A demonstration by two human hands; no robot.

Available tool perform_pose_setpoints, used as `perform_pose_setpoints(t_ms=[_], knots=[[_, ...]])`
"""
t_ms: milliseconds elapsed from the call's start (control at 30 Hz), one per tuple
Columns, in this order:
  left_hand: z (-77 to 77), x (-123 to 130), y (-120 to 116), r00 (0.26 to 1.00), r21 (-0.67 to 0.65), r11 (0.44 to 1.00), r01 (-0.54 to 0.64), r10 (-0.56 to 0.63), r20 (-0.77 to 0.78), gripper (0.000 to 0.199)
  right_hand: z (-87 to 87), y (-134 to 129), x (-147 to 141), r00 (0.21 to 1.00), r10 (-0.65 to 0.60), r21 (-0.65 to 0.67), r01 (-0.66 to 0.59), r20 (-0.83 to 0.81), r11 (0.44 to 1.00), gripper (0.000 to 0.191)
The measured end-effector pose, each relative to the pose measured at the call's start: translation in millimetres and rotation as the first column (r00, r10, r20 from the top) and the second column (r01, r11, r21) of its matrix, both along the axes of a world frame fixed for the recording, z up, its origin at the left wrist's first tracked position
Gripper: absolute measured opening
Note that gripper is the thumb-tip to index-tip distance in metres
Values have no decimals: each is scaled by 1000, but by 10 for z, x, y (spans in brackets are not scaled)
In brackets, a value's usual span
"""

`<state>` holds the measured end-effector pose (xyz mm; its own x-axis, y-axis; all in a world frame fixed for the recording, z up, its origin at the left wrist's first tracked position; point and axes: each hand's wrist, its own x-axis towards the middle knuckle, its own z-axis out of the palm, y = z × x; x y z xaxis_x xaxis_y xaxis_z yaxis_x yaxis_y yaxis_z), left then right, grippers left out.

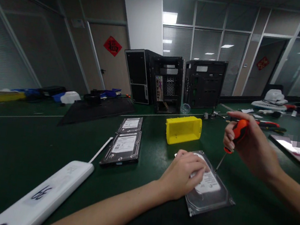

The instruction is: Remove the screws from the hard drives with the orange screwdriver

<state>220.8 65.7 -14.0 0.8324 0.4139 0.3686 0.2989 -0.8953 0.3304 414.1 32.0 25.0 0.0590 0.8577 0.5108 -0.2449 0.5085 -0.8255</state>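
A silver and black hard drive with a white label lies on the green table. My left hand rests on the drive's upper left part, its fingers bent together over the label; whether they hold something small is hidden. In my right hand is an orange and black screwdriver, its fingers closed round the handle. The screwdriver's tip points down at the drive's right edge. Just behind the drive, a yellow bin lies with its opening facing me.
Two more hard drives lie left of centre. A white power strip crosses the lower left. Computer cases stand behind the bin. On the right are a phone-like slab and some tools; a black mat lies back left.
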Motion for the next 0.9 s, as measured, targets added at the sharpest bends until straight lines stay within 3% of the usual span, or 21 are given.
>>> perform_pose_setpoints(t_ms=[367, 567, 733, 900], knots=[[2, -5, -4, 1000, 2, 1000, -2, 2, 9, 25, 12, 6, 45, 997, -75, 32, 74, 30, 997, 5], [-4, -4, -3, 1000, -9, 1000, -8, 8, 13, 25, -8, 22, 29, 999, -42, 17, 43, -20, 999, 8], [14, -5, -8, 1000, -13, 1000, -11, 11, -6, 26, 13, -7, 11, 996, 53, 14, -52, -71, 999, 32], [9, -9, -5, 1000, -13, 1000, -11, 11, 0, 25, 8, -12, 24, 999, 31, 3, -31, -36, 1000, 26]])
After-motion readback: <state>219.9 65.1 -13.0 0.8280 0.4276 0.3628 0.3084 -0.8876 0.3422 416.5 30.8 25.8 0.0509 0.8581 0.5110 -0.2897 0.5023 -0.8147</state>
